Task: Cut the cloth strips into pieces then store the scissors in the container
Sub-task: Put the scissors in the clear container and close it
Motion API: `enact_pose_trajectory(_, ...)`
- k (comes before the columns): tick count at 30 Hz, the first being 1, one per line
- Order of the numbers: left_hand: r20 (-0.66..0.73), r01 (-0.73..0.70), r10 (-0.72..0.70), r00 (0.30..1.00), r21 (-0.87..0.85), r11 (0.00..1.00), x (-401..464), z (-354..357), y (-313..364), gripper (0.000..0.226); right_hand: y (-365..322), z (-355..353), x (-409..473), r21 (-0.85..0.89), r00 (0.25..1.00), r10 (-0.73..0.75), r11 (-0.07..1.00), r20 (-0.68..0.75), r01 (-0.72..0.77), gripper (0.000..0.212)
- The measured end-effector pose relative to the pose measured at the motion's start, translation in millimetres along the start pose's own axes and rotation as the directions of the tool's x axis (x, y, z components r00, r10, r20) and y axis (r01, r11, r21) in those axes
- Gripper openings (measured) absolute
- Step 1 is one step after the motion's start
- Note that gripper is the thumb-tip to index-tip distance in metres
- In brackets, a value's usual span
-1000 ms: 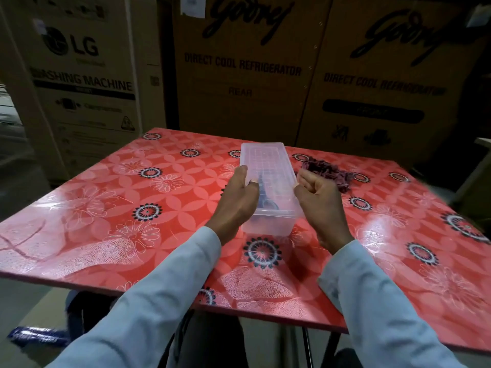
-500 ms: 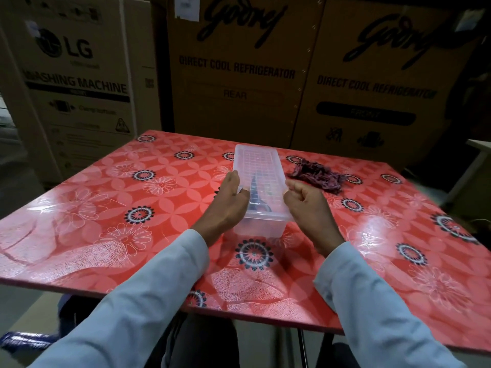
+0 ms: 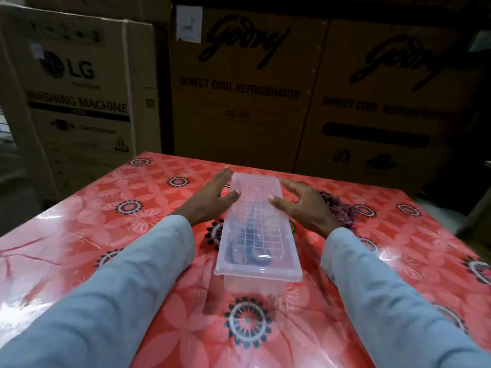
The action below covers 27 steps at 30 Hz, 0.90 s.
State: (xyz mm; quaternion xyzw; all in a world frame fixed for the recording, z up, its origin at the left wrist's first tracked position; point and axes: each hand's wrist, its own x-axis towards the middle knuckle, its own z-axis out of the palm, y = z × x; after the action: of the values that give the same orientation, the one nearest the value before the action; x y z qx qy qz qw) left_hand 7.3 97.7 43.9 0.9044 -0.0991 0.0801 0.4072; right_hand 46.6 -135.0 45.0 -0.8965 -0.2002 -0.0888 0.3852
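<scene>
A long clear plastic container with a grid-patterned lid stands on the red flowered table, its near end toward me. Dark-handled scissors show through the lid, inside the near half. My left hand rests against the container's far left side, thumb on the lid edge, fingers stretched along the wall. My right hand mirrors it on the far right side, thumb on the lid. A pile of dark maroon cloth pieces lies on the table just behind my right hand, partly hidden by it.
Large cardboard appliance boxes stand like a wall right behind the table's far edge. Another box stands at the back left. The table's left edge drops off to the floor. A small green and red object peeks out beside the container's right wall.
Both hands slid from the container's near end to its far half and spread their fingers. The view has come closer and lower over the table; the container now lies nearer to me.
</scene>
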Motion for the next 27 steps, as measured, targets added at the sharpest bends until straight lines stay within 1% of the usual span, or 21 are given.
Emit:
enact_pose_trajectory(2, 0.053, -0.045, 0.039, 0.998, 0.113, 0.993, 14, -3, -7, 0.075, 9, 1, 14, -0.025, 0.998, -0.017, 1.000, 0.068, 0.019, 0.076)
enact_pose_trajectory(4, 0.115, -0.052, 0.038, 0.993, 0.121, 0.991, 22, -4, -14, 0.082, 16, 3, 23, -0.010, 0.987, -0.031, 0.999, 0.160, 0.033, 0.081)
enact_pose_trajectory(7, 0.098, -0.042, 0.040, 0.994, 0.019, 0.999, 29, -2, -24, 0.082, 24, 7, 34, 0.012, 0.974, -0.037, 0.999, 0.223, 0.035, 0.091)
enact_pose_trajectory(10, 0.056, -0.029, 0.033, 0.998, -0.077, 0.997, 32, 5, -32, 0.073, 31, 14, 40, 0.030, 0.978, -0.024, 0.999, 0.209, 0.018, 0.101)
enact_pose_trajectory(13, 0.016, -0.026, 0.031, 0.999, -0.233, 0.972, 35, 16, -37, 0.061, 40, 19, 43, 0.067, 0.983, -0.024, 0.998, 0.181, 0.012, 0.099)
enact_pose_trajectory(15, 0.018, -0.018, 0.025, 1.000, -0.290, 0.957, 38, 20, -41, 0.057, 43, 19, 44, 0.090, 0.986, -0.021, 0.996, 0.164, 0.007, 0.096)
enact_pose_trajectory(19, 0.064, 0.035, -0.013, 0.998, -0.358, 0.933, 42, 19, -44, 0.061, 44, 19, 44, 0.103, 0.985, -0.011, 0.995, 0.169, -0.006, 0.093)
enact_pose_trajectory(21, 0.085, 0.023, 0.000, 0.996, -0.281, 0.959, 40, 15, -40, 0.070, 41, 17, 42, 0.079, 0.982, -0.008, 0.997, 0.189, -0.007, 0.094)
enact_pose_trajectory(23, 0.114, 0.004, 0.010, 0.993, -0.123, 0.992, 42, 6, -36, 0.081, 36, 13, 43, 0.032, 0.977, 0.000, 0.999, 0.213, -0.006, 0.092)
enact_pose_trajectory(25, 0.140, -0.029, 0.016, 0.990, 0.087, 0.996, 44, -3, -31, 0.082, 31, 8, 44, -0.010, 0.976, 0.000, 1.000, 0.218, 0.002, 0.089)
enact_pose_trajectory(26, 0.135, -0.049, 0.017, 0.991, 0.238, 0.970, 45, -8, -26, 0.084, 27, 5, 44, -0.048, 0.979, -0.002, 0.999, 0.206, 0.012, 0.088)
enact_pose_trajectory(27, 0.116, -0.079, 0.037, 0.993, 0.382, 0.921, 49, -10, -24, 0.088, 27, 3, 46, -0.088, 0.981, -0.025, 0.995, 0.193, 0.043, 0.087)
